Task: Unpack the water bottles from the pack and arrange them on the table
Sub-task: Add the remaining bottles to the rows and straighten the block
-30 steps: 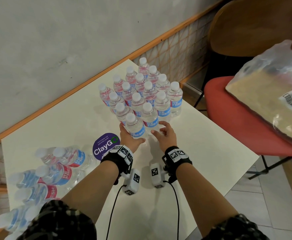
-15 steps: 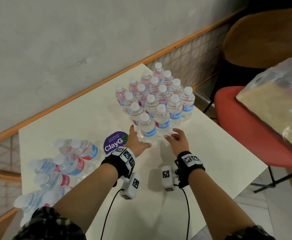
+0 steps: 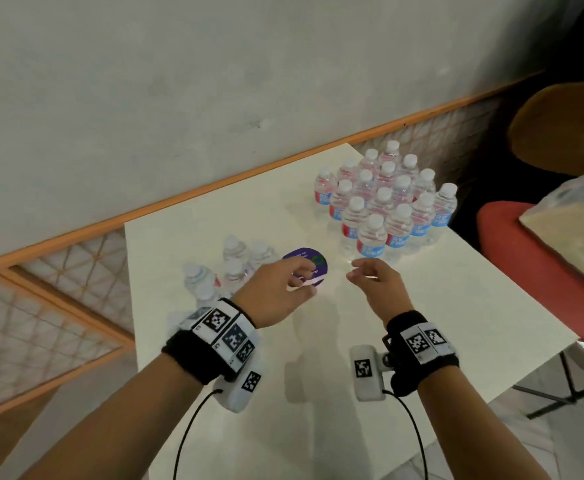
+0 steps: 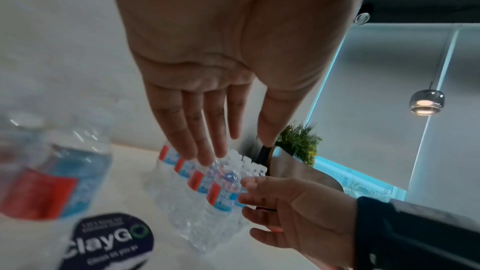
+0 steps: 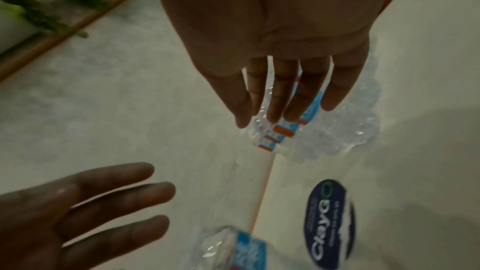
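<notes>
Several upright water bottles (image 3: 385, 206) with white caps and red-and-blue labels stand packed together at the far right of the white table (image 3: 439, 299). The pack's other bottles (image 3: 230, 268) lie on their sides at the left, in clear wrap. My left hand (image 3: 301, 280) hovers over a purple ClayGo sticker (image 3: 313, 259), fingers loose, holding nothing. My right hand (image 3: 363, 275) hangs empty just short of the front upright bottle. The left wrist view shows my left hand (image 4: 239, 147) with straight fingers, the upright bottles (image 4: 207, 188) beyond them. The right wrist view shows my right hand (image 5: 270, 118) empty.
A grey wall with an orange rail runs behind the table. A red chair (image 3: 512, 244) carrying a clear plastic bag (image 3: 574, 223) stands close to the table's right edge, with a brown chair back (image 3: 560, 126) behind it. Bare tabletop lies in front of my wrists.
Both hands have let go of the front upright bottle and drawn back left, toward the sticker. The head view has swung left, so the bottle group now sits further right.
</notes>
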`<act>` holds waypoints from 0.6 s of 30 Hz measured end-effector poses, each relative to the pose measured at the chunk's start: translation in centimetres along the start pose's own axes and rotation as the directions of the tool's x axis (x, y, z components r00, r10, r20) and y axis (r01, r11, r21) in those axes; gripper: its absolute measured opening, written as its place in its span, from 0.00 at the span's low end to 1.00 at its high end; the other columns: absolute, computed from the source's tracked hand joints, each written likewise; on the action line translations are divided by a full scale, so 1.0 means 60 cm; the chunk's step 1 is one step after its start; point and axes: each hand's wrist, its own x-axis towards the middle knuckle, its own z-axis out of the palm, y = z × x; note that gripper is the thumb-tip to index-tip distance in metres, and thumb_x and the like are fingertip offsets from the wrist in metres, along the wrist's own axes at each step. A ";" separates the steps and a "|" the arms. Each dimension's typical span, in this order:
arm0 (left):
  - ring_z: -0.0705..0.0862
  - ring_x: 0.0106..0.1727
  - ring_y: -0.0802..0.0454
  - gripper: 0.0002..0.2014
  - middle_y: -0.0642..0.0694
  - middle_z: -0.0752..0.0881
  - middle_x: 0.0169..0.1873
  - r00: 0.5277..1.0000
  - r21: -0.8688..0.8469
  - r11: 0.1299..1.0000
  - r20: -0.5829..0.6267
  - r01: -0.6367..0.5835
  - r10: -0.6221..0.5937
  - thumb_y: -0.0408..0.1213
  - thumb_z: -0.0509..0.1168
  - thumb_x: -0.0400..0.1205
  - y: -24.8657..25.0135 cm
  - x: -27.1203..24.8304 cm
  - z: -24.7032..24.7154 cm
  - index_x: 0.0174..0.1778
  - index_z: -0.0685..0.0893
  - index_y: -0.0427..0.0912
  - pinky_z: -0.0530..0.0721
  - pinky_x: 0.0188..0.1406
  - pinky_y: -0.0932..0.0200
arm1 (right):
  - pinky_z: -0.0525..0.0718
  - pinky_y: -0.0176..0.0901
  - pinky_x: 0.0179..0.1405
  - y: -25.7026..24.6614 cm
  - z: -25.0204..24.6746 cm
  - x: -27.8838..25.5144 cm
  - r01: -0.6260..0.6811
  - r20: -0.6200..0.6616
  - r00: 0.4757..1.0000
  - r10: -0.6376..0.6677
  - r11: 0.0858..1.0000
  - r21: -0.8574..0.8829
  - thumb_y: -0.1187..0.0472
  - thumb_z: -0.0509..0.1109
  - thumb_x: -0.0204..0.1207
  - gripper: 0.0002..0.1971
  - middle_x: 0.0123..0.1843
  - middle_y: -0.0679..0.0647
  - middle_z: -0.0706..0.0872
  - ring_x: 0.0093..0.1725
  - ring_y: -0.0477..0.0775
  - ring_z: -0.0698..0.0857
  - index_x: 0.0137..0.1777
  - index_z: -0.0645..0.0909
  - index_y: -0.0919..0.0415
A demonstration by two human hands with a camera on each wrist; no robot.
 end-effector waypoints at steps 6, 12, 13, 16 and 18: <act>0.80 0.56 0.59 0.11 0.52 0.83 0.55 0.972 0.033 0.997 -0.225 -0.063 0.069 0.35 0.69 0.80 -0.086 -0.091 -0.075 0.58 0.84 0.44 0.72 0.53 0.72 | 0.77 0.36 0.40 -0.062 0.100 -0.082 -0.036 -0.024 0.999 0.040 0.987 0.156 0.68 0.71 0.75 0.05 0.37 0.50 0.82 0.37 0.45 0.80 0.47 0.81 0.58; 0.76 0.67 0.46 0.19 0.44 0.79 0.64 0.896 0.113 0.993 -0.444 0.018 0.034 0.45 0.70 0.78 -0.199 -0.127 -0.091 0.63 0.81 0.43 0.64 0.68 0.64 | 0.81 0.47 0.45 -0.048 0.218 -0.150 -0.217 0.210 0.958 0.197 0.973 0.078 0.62 0.73 0.75 0.09 0.41 0.50 0.79 0.43 0.49 0.79 0.53 0.78 0.54; 0.75 0.68 0.46 0.20 0.43 0.78 0.65 0.877 0.101 0.994 -0.481 0.052 0.003 0.44 0.70 0.78 -0.210 -0.132 -0.085 0.64 0.80 0.43 0.63 0.67 0.64 | 0.81 0.47 0.46 -0.042 0.240 -0.158 -0.214 0.243 0.950 0.196 0.976 0.049 0.61 0.73 0.74 0.12 0.44 0.50 0.79 0.45 0.50 0.79 0.56 0.78 0.54; 0.74 0.64 0.40 0.18 0.40 0.76 0.61 0.794 0.102 0.992 -0.608 0.078 0.000 0.41 0.73 0.76 -0.225 -0.148 -0.057 0.58 0.80 0.39 0.62 0.60 0.65 | 0.79 0.44 0.51 -0.023 0.293 -0.172 -0.113 0.269 0.957 0.109 0.994 0.002 0.64 0.75 0.71 0.19 0.52 0.52 0.80 0.52 0.51 0.79 0.62 0.79 0.56; 0.73 0.61 0.40 0.14 0.41 0.74 0.57 0.796 0.129 0.990 -0.604 0.056 0.034 0.43 0.73 0.75 -0.234 -0.156 -0.036 0.49 0.81 0.39 0.62 0.58 0.65 | 0.81 0.41 0.54 -0.013 0.309 -0.173 -0.053 0.261 0.964 0.045 0.998 0.022 0.66 0.76 0.70 0.21 0.54 0.54 0.85 0.54 0.52 0.83 0.63 0.80 0.60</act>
